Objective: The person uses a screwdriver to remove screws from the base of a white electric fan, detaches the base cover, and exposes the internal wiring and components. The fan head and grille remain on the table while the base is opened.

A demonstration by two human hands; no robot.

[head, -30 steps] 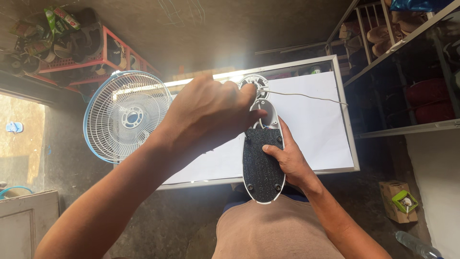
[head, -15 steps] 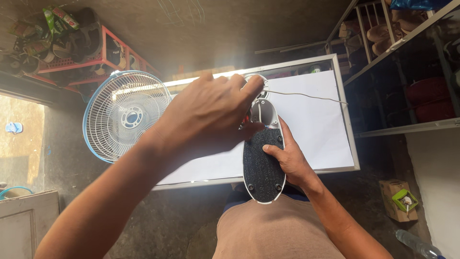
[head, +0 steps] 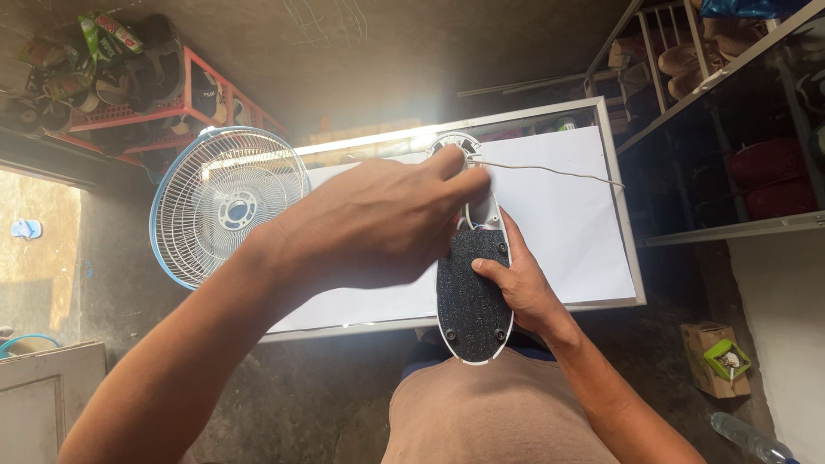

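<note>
right hand [head: 520,288] is gripping the flat oval device [head: 471,292] at 3 o'clock | left hand [head: 378,228] is pinching its thin wire [head: 550,170] at 12 o'clock | white table [head: 567,223] is lying underneath

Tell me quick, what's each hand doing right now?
Left hand: fingers pinched shut on a thin white wire.
Right hand: gripping the dark oval device.

Glare blooming along far edge of white board [head: 567,223]; room beyond it sitting dim; wide-angle bending shelves beside it; focus holding sharp.
</note>
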